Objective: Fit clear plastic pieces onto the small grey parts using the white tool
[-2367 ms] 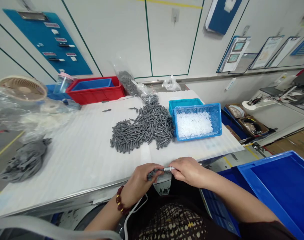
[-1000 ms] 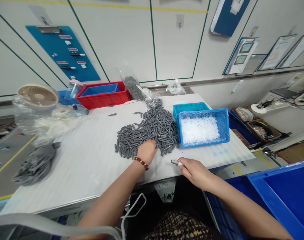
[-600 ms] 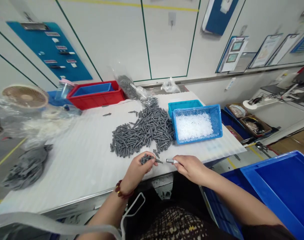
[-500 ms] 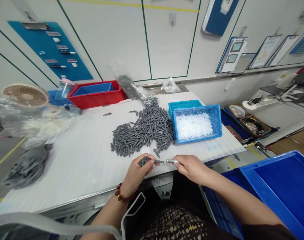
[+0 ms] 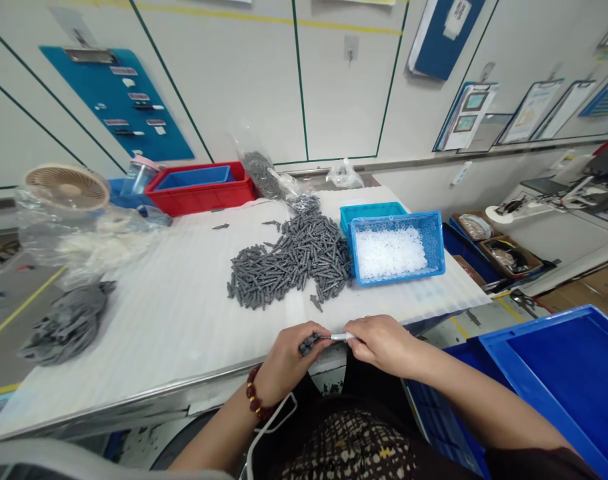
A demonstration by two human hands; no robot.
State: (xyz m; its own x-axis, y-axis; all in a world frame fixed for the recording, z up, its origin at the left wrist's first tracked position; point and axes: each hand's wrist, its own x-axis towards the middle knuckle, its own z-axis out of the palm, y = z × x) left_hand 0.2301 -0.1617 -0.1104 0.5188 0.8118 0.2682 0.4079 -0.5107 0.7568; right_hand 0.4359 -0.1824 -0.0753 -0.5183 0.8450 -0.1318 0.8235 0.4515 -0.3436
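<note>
We see the left hand [image 5: 295, 353] closed around a few gray pieces [image 5: 309, 344], one tip pointing right toward a slim silver-and-white tool [image 5: 340, 337], whose other end the right hand [image 5: 387, 343] pinches in curled fingers. Piece and tool seem to meet, though we cannot confirm contact. We judge the step in hand to be working the tip against the tool, and the next move to call for both to lie in one line, steadily braced. Starting again from the left, we find a limp, creased gray bundle [image 5: 69, 327], a faintly ribbed white sheet [image 5: 169, 293], a loose pile [image 5: 294, 263] of ridged, tapered pieces, and a smooth blue bin [image 5: 401, 279] of translucent white rings [image 5: 391, 253].
</note>
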